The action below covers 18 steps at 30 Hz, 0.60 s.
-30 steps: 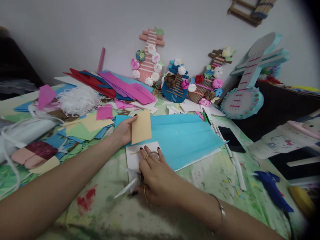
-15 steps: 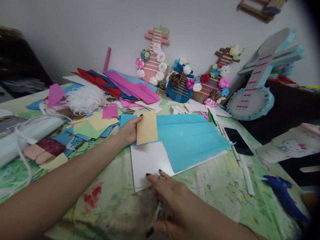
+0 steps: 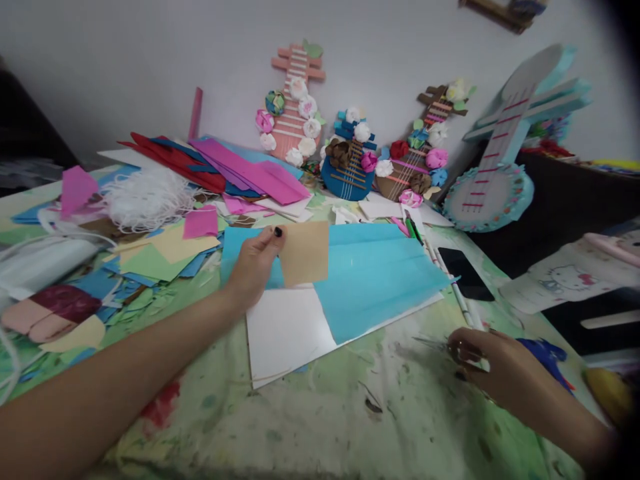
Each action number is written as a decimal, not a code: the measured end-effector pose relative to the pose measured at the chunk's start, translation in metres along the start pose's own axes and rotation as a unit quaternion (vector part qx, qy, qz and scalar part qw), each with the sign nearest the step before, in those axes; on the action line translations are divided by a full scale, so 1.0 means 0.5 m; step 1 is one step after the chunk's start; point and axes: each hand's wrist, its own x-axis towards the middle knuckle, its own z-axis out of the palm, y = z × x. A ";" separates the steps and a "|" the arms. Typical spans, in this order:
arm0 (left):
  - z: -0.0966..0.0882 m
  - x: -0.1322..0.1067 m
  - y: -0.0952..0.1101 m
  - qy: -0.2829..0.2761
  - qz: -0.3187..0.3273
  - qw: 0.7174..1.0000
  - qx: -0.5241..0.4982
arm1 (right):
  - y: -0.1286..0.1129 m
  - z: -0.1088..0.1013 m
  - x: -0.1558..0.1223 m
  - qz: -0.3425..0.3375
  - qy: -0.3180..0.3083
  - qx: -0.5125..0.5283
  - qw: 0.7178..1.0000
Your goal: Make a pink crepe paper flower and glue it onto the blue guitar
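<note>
My left hand point(image 3: 256, 261) pinches the edge of a tan paper square point(image 3: 306, 253), thumb with dark nail on top. The square is held over the upper left of a turquoise paper sheet point(image 3: 377, 277), beside a white card point(image 3: 287, 333) that lies on the table. My right hand point(image 3: 475, 353) is off to the right, wrapped around small scissors point(image 3: 433, 343). Their thin metal blades point left, slightly blurred. Behind that hand is a blue glue gun point(image 3: 545, 357), partly hidden.
Paper scraps point(image 3: 160, 253), white string point(image 3: 147, 197) and a pink paper stack point(image 3: 260, 175) lie at left. Decorated cardboard instruments, including a blue one point(image 3: 349, 175), lean against the wall. A black phone point(image 3: 465, 273) and a Hello Kitty cup point(image 3: 565, 277) are at right.
My right hand has moved from the white card to the right, carrying the scissors. The tan paper square now shows wider in my left hand. The view has shifted slightly right.
</note>
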 end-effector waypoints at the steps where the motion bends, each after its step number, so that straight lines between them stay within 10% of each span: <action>1: 0.004 -0.006 0.005 -0.009 0.046 0.997 0.053 | 0.019 0.001 0.000 0.002 -0.010 0.000 1.000; 5: 0.020 -0.047 0.027 -0.073 0.249 0.936 0.238 | 0.042 -0.008 0.001 -0.002 0.039 0.023 0.999; 9: 0.033 -0.100 0.033 -0.160 0.356 0.850 0.353 | -0.045 -0.035 0.021 -0.006 0.079 0.223 0.972; 15: 0.047 -0.122 0.029 -0.280 0.504 0.708 0.407 | -0.209 -0.024 0.118 -0.012 -0.112 0.623 0.774; 18: 0.053 -0.115 0.031 -0.294 0.528 0.671 0.430 | -0.228 -0.007 0.172 0.000 -0.102 0.661 0.743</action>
